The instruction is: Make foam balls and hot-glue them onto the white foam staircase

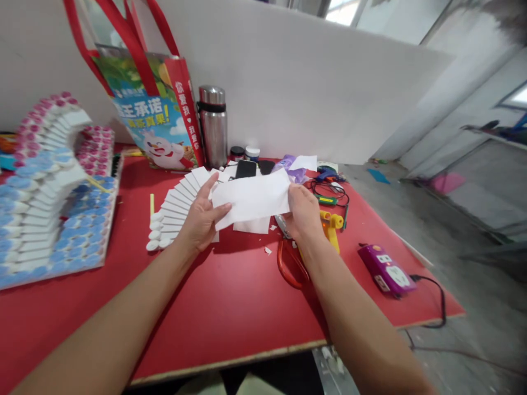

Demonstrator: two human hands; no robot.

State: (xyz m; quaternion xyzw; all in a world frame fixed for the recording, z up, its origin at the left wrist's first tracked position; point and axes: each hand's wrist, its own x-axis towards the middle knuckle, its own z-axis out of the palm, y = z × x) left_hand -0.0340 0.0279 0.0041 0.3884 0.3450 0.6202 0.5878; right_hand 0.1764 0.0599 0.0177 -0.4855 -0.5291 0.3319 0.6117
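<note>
Both my hands hold a white sheet of paper [253, 198] above the red table [230, 302]. My left hand [201, 216] grips its left edge, thumb on top and fingers behind. On the sheet's right edge my right hand [303, 211] is closed in a pinch. A fan of white strips tipped with small white caps [175, 211] lies just under and left of my left hand. Orange-handled scissors [290, 263] lie on the table below my right wrist.
A curved model of blue, pink and white pieces [49, 186] fills the left. At the back stand a printed bag with red handles [154, 120], a steel flask [213, 126] and small jars [245, 153]. A yellow tool [332, 227], cables and a purple power strip [385, 270] lie right.
</note>
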